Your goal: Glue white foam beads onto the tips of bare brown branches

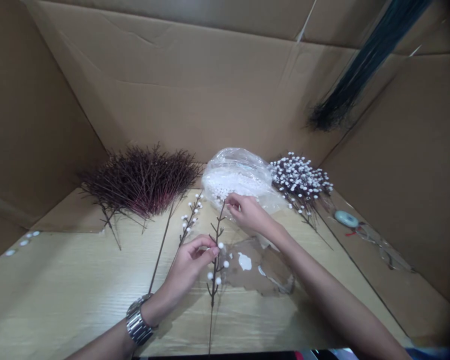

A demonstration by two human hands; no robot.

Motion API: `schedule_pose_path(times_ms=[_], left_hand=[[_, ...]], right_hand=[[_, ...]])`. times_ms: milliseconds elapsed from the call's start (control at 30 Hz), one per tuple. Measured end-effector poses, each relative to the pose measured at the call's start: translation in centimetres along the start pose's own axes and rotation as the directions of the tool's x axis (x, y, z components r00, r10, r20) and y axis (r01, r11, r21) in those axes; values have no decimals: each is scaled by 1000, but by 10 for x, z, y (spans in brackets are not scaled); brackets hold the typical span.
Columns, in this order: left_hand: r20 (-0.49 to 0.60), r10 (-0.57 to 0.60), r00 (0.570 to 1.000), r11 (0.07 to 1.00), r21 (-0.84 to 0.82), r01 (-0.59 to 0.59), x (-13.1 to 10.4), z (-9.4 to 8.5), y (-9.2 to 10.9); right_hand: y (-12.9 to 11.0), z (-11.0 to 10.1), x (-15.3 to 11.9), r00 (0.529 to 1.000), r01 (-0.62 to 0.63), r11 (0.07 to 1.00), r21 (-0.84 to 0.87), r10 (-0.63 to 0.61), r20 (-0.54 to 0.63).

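Observation:
My left hand (195, 257) pinches a brown twig (213, 290) around its middle; the twig stands nearly upright and carries several white balls on its lower half. At the twig's upper tip is my right hand (245, 212), its fingers closed; whatever they hold is too small to make out. Just behind my right hand lies a clear plastic bag (238, 172) of white balls. Another twig with white balls (189, 220) lies behind my left hand. Beneath my right wrist sits a brown cardboard piece (243, 280) with white patches of what looks like glue.
Bare dark twigs (142, 180) are heaped at the back left, a bunch of white-tipped twigs (302, 180) at the back right. Scissors (375, 240) and a pale green oval object (346, 218) lie right. White balls (23, 243) sit far left. Cardboard walls (172, 90) surround the table.

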State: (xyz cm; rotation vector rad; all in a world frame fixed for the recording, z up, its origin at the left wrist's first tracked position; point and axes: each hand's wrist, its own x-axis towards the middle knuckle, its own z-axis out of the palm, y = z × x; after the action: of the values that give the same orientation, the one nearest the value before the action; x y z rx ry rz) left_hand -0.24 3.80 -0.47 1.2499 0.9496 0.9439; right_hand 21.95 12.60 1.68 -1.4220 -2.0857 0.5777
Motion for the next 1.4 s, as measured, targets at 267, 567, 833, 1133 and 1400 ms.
schedule_pose_path(times_ms=[267, 567, 833, 1133, 1400], left_hand=[[142, -4, 990, 995, -97, 18, -7, 5, 2], [298, -44, 954, 990, -114, 82, -10, 6, 7], [150, 73, 986, 978, -204, -42, -9, 1, -6], [46, 195, 980, 978, 73, -198, -19, 3, 21], [-7, 200, 980, 976, 89, -198, -17, 6, 19]], right_hand=[[-42, -54, -27, 996, 60, 861, 504, -85, 26], [-56, -59, -31, 983, 38, 771, 635, -142, 113], [-70, -61, -33, 990, 73, 760, 645, -135, 47], [-84, -44, -28, 991, 113, 806, 581, -134, -6], [-91, -37, -27, 993, 117, 844, 523, -114, -37]])
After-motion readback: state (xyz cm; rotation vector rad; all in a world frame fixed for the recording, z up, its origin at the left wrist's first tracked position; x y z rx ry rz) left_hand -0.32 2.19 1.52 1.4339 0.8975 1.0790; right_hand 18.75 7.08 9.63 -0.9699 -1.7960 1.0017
